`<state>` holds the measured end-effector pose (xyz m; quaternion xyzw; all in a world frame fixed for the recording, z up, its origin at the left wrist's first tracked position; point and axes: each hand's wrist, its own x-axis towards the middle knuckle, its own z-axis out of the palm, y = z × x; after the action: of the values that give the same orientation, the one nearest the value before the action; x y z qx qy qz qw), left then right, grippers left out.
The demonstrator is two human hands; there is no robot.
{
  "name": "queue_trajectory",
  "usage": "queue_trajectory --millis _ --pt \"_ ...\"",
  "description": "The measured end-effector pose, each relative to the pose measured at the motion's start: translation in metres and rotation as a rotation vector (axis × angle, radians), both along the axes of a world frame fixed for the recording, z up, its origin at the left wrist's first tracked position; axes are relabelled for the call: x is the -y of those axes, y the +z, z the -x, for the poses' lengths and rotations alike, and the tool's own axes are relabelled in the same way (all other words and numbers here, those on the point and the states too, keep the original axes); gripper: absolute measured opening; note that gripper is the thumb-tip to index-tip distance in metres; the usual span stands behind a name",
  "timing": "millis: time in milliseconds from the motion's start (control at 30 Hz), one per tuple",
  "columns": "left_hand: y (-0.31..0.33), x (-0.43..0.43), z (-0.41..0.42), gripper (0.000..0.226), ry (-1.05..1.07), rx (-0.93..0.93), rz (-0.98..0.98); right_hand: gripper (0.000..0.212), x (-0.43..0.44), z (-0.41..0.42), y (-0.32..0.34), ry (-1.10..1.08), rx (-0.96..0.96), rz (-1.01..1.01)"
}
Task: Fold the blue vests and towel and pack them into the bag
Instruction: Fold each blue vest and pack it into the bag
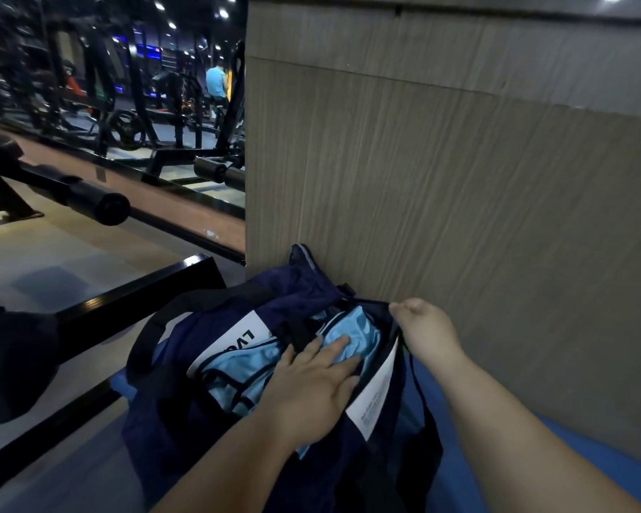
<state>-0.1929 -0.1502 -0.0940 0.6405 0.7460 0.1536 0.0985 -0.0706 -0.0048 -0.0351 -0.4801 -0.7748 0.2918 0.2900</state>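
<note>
**bag mouth held apart, vests pressed inside**

the navy bag (186,420) lay at near centre on a blue mat (478,457), its far side touching a wood-grain panel (459,198). its mouth was open and faced upward. a white label panel (376,394) showed on the right lip and a second, lettered one on the left lip. a black strap (152,327) looped over the left side of the bag.

the blue vests (234,379), light blue with dark trim, sat inside the bag's mouth between the two lips. how many layers lay there could not be told.

the left hand (311,379) lay flat on the vests, fingers straight and slightly spread, palm down, pressing the fabric.

the right hand (428,333) gripped the far right rim of the bag, fingers curled round the edge and mostly hidden behind the knuckles.

to the left, a black frame bar (126,294) ran just beside the bag. a padded roller (100,205) stood farther left. gym machines and a person in a blue top (216,83) occupied the far left.
</note>
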Motion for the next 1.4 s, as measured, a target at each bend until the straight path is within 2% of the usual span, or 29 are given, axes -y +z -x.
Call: queue_trajectory --millis 167,333,433,533,600,667,767,800,867,933,967,1067,1133,1267,1400 --pt "0.017 0.004 -0.013 0.076 -0.062 0.337 0.039 0.042 0.010 -0.010 0.008 -0.077 -0.226 -0.170" --pt "0.013 0.000 -0.030 0.078 -0.195 0.294 0.140 0.046 0.015 -0.011 -0.007 -0.011 -0.320 -0.097" --pt "0.003 -0.005 -0.034 0.077 -0.177 0.183 0.107 0.045 0.016 -0.008 -0.019 0.060 -0.174 -0.006" --pt "-0.003 -0.011 -0.030 0.057 -0.092 0.230 -0.026 0.038 0.014 -0.013 -0.028 0.104 -0.083 0.064" --pt "-0.004 -0.015 -0.027 0.028 0.020 0.288 -0.211 0.027 0.013 -0.019 -0.030 0.130 -0.051 0.067" --pt "-0.003 -0.013 -0.027 0.038 0.150 0.252 -0.343 0.018 0.012 -0.027 -0.031 0.199 -0.038 0.083" --pt "-0.004 -0.009 -0.036 0.023 0.294 0.106 -0.457 0.023 0.015 -0.040 -0.036 0.298 -0.006 0.077" --pt "-0.005 -0.010 -0.042 0.020 0.285 0.063 -0.516 0.027 0.018 -0.047 -0.038 0.318 0.008 0.067" --pt "-0.005 -0.015 -0.056 0.042 0.168 -0.026 -0.613 0.034 0.022 -0.064 -0.043 0.351 0.053 0.073" --pt "-0.003 -0.022 -0.074 0.037 0.010 -0.074 -0.693 0.039 0.026 -0.085 -0.049 0.366 0.100 0.071" --pt "-0.001 -0.024 -0.088 0.032 -0.050 -0.054 -0.639 0.040 0.028 -0.101 -0.052 0.361 0.109 0.074" --pt "-0.003 -0.028 -0.122 0.048 -0.172 0.023 -0.346 0.044 0.027 -0.147 -0.063 0.263 0.180 0.134" --pt "-0.013 -0.034 -0.144 0.046 -0.228 0.058 -0.169 0.047 0.022 -0.184 -0.077 0.148 0.246 0.152" --pt "-0.028 -0.050 -0.191 0.047 -0.278 0.092 0.036 0.043 0.024 -0.258 -0.101 -0.028 0.351 0.211" --pt "-0.042 -0.074 -0.252 0.049 -0.393 0.064 0.176 0.034 0.037 -0.322 -0.118 -0.108 0.359 0.166"
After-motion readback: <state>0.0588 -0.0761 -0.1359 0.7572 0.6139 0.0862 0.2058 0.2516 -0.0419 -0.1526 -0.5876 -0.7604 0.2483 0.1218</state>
